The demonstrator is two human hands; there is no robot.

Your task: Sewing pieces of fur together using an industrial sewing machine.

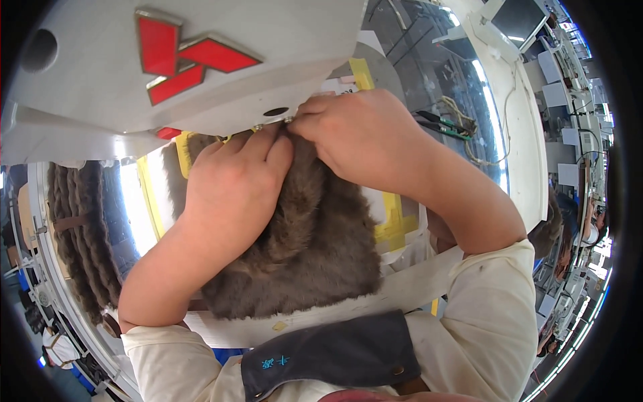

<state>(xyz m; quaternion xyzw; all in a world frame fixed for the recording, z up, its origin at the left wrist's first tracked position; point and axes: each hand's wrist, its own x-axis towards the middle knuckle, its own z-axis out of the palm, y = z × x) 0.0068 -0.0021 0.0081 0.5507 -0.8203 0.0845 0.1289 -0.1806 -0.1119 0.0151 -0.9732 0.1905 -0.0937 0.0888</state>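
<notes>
A piece of brown fur [315, 248] lies below the white head of a sewing machine [268, 40], bunched into a fold near the needle area. My left hand [234, 181] is closed over the left side of that fold, its fingertips reaching in beneath the machine head. Pinched together at the fold's far end, the fingers of my right hand [362, 137] grip the fur close to the machine's lower edge. The needle and the presser foot are hidden by the machine head and my hands.
Green-handled thread snips [449, 127] lie on the table to the right, beside a loose cord [492, 162]. Yellow tape [395, 228] marks the work surface. Several brown fur strips [77, 234], bound with a band, lie at the left. Other workstations line the far right.
</notes>
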